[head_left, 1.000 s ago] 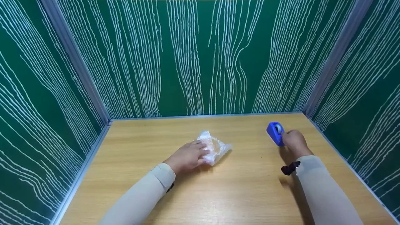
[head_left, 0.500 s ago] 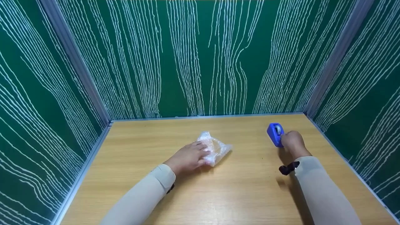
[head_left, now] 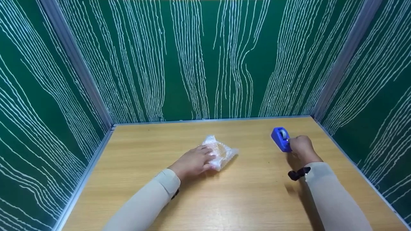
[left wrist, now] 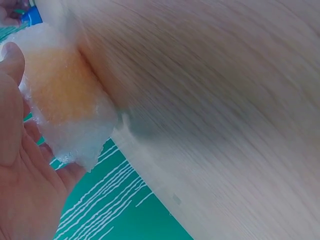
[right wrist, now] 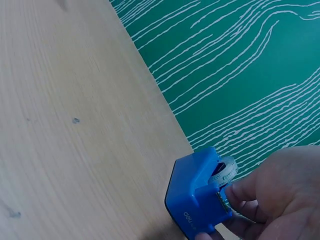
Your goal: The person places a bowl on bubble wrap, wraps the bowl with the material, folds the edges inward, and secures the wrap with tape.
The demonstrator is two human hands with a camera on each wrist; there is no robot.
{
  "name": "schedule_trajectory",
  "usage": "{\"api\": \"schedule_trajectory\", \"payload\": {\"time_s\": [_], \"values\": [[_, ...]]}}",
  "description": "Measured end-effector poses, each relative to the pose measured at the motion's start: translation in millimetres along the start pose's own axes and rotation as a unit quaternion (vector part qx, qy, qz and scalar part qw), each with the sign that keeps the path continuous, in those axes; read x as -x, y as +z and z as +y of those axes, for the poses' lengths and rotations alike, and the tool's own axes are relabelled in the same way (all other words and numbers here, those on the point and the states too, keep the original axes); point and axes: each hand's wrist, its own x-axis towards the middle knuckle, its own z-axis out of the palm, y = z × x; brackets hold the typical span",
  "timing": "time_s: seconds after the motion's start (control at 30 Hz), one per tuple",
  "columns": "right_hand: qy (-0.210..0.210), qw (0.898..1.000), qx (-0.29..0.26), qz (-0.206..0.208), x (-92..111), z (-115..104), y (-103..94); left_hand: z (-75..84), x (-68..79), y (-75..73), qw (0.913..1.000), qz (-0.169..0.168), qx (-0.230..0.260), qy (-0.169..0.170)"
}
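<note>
Near the middle of the table [head_left: 160,199] lies a package wrapped in clear bubble wrap [head_left: 225,154], with something orange showing through it in the left wrist view. My left hand [head_left: 194,160] holds it from its left side, thumb at one edge and fingers round the other. To the right, my right hand [head_left: 301,147] grips the front end of a blue tape dispenser [head_left: 278,138]. The right wrist view shows thumb and forefinger pinched at the cutter, right by the roll of tape [right wrist: 227,169], and another fingertip at the dispenser's lower corner.
Green panels with white wavy lines, such as the back panel [head_left: 179,64], enclose the table on the back, left and right. Grey metal posts [head_left: 346,57] stand at the back corners. A small dark spot [right wrist: 75,120] marks the tabletop.
The tape dispenser has shifted slightly left and nearer to me, with my right hand still at its front end. My left hand and the bubble-wrapped package have stayed in place.
</note>
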Motion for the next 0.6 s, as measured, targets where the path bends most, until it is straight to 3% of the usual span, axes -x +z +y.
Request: {"api": "schedule_trajectory", "payload": {"time_s": [0.2, 0.43, 0.6], "values": [[0.016, 0.999, -0.028, -0.004, -1.8, 3.2, 0.6, 3.1, 1.4, -1.3, 0.9999, -0.002, 0.014, -0.010], [0.001, 1.000, -0.003, 0.011, 4.8, 0.9, -1.5, 2.8, -0.1, -0.2, 0.9995, 0.007, -0.019, 0.024], [0.013, 1.000, -0.015, -0.005, 8.2, -1.5, -2.8, 3.3, 1.0, -1.0, 0.9999, 0.004, 0.000, 0.013]]}}
